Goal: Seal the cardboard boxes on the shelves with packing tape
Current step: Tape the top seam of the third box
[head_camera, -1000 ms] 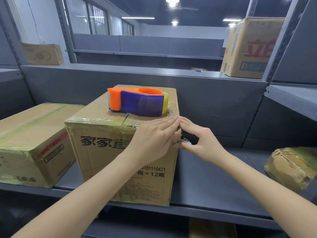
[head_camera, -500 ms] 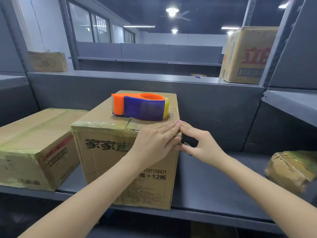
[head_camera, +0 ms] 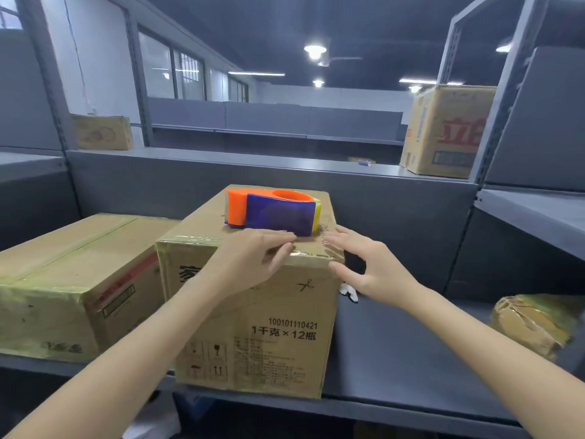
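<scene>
Hands parted since the corner press: left hand (head_camera: 253,264) flat on the taped edge of the box (head_camera: 262,327), right hand (head_camera: 370,267) open beside it; seal judged near-complete.

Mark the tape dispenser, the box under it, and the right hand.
tape dispenser (head_camera: 278,215), head view, blue side panel
box (head_camera: 278,312), head view, front face above the printed number
right hand (head_camera: 376,269), head view, back of the hand
</scene>
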`<action>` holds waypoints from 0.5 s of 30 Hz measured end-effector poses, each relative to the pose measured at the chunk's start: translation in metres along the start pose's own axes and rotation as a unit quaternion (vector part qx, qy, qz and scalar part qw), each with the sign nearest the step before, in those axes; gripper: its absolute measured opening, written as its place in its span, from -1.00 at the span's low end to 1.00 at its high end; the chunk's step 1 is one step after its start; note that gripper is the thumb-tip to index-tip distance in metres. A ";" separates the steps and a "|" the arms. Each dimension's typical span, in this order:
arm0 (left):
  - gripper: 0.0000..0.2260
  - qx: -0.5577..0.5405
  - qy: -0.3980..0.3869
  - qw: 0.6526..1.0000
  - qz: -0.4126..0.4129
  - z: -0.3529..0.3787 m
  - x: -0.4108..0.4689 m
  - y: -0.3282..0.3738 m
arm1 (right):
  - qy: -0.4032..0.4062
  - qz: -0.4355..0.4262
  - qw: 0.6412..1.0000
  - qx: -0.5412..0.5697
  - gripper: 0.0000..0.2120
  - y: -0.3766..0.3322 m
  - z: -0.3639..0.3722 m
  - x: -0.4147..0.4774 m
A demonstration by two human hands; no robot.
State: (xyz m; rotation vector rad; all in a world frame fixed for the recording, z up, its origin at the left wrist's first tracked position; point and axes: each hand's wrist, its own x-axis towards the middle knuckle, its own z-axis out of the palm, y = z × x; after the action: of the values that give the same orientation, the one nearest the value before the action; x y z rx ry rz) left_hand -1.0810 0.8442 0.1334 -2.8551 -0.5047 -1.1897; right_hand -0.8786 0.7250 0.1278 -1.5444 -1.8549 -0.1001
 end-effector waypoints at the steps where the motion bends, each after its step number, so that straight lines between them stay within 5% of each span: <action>1: -0.77 0.002 0.008 1.000 -0.016 -0.008 -0.005 -0.011 | 0.021 -0.014 0.999 -0.027 -0.61 -0.008 0.003 0.003; 6: -0.61 0.011 0.031 0.991 -0.129 -0.041 -0.027 -0.071 | 0.076 -0.105 0.984 -0.125 -0.71 -0.057 0.039 0.030; 9: -0.77 -0.052 0.000 0.980 -0.191 -0.050 -0.030 -0.107 | 0.092 -0.077 0.985 -0.125 -0.73 -0.081 0.068 0.057; 15: -0.74 -0.207 -0.043 0.949 -0.235 -0.039 -0.035 -0.131 | 0.098 -0.046 0.980 -0.165 -0.76 -0.103 0.115 0.090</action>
State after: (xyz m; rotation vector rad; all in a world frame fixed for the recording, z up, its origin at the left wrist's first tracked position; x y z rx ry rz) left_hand -1.1700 0.9534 0.1223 -3.2619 -1.1171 -1.3756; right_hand -1.0263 0.8262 0.1300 -1.5985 -1.8167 -0.6096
